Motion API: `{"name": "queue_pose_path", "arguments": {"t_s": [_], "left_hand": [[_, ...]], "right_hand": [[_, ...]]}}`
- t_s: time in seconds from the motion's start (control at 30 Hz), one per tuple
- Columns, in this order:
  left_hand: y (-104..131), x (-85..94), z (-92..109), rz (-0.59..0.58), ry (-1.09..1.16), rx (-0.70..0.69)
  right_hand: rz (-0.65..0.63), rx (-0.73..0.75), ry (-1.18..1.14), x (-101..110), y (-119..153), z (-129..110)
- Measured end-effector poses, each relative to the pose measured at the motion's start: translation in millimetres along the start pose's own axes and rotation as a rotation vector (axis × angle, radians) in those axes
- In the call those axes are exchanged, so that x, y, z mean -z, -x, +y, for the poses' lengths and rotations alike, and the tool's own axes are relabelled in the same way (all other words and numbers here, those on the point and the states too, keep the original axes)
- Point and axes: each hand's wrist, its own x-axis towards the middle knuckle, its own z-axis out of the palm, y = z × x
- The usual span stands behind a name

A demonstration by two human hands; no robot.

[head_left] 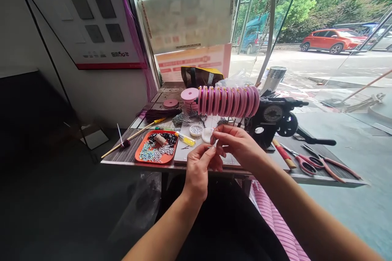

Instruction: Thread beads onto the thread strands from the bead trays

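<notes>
Above the table's front edge my left hand [199,167] is closed, with thumb and index finger pinched together. My right hand [235,142] pinches just above and beside it, the fingertips of the two hands almost touching. Whatever lies between the fingers is too small to make out. Right behind the hands is a small white dish of silvery beads [196,130]. To their left lies an orange tray [137,153] with black, turquoise and silvery beads and a brownish roll. A row of pink spools [228,101] sits on a black hand-cranked machine [269,120] beyond my right hand.
Scissors [306,165], pliers [333,167] and a red-and-wood handled tool [284,155] lie at the right. A yellow-handled tool [186,139] and a long wooden stick [134,135] are on the left. Stacked pink spools [190,94] and a dark bag [202,76] stand behind.
</notes>
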Motion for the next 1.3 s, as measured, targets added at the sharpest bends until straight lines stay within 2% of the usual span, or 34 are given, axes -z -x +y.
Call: {"name": "queue_pose_path", "arguments": {"t_s": [0.17,0.37,0.47,0.7,1.0,1.3], "left_hand": [[28.2,14.4,-14.3,-0.001,-0.019,0.108],[53.4,33.4,-15.8,-0.022,0.126,0.471],[60.7,37.9,-16.7,-0.005,0.189,0.554],[66.8,40.4,-19.9,0.014,0.256,0.615],[69.8,44.4,-21.7,-0.025,0.33,0.586],[73.0,43.3,-22.7,0.069,0.356,0.626]], "right_hand": [[0.004,-0.016,-0.051,4.5,0.8,2.2],[0.004,-0.045,-0.079,4.7,-1.1,6.5],[0.013,-0.045,-0.079,4.7,-1.4,7.6],[0.037,-0.051,-0.082,5.1,-1.0,8.0],[0.038,-0.045,-0.098,4.5,-1.3,7.7],[0.047,-0.039,-0.113,5.8,-2.3,8.0]]}}
